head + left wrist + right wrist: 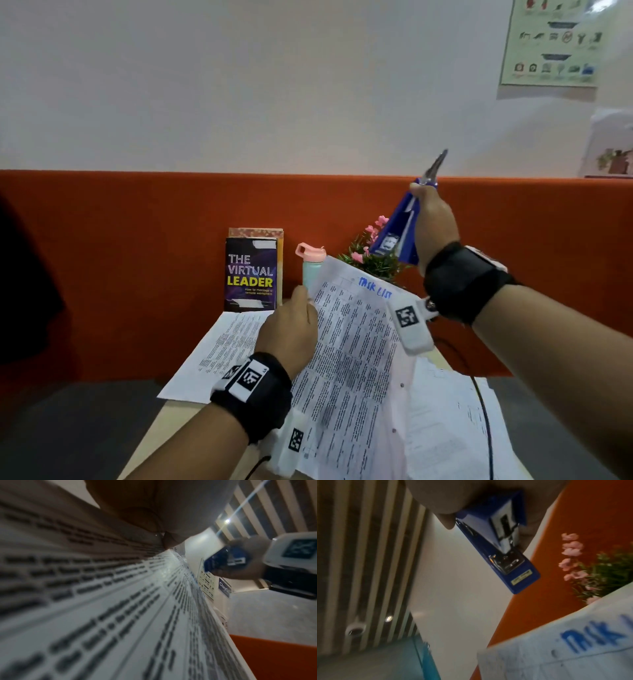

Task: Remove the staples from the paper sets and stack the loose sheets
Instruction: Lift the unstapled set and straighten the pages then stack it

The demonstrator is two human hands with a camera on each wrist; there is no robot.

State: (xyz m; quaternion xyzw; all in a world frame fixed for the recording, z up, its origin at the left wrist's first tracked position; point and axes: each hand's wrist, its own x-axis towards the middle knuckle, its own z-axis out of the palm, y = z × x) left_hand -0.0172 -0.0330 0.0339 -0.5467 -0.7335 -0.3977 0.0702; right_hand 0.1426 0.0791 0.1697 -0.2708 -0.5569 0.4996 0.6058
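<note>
Nearest me, my left hand [291, 330] pinches the printed paper set [352, 359], tilted up off the worktop [161, 435], while my right hand [435, 222] grips the blue stapler [394, 236] aloft (staple unseen), so next its tip must come down to the stapled corner.

1. Left hand [291, 329] is low and forward, forearm reaching in from the bottom, a black band around the wrist, fingers closed on the upper left edge of a printed sheet [346, 359].
2. Right hand [433, 219] is raised well above the left, wrist banded too, fingers wrapped around a blue stapler [394, 236].
</note>
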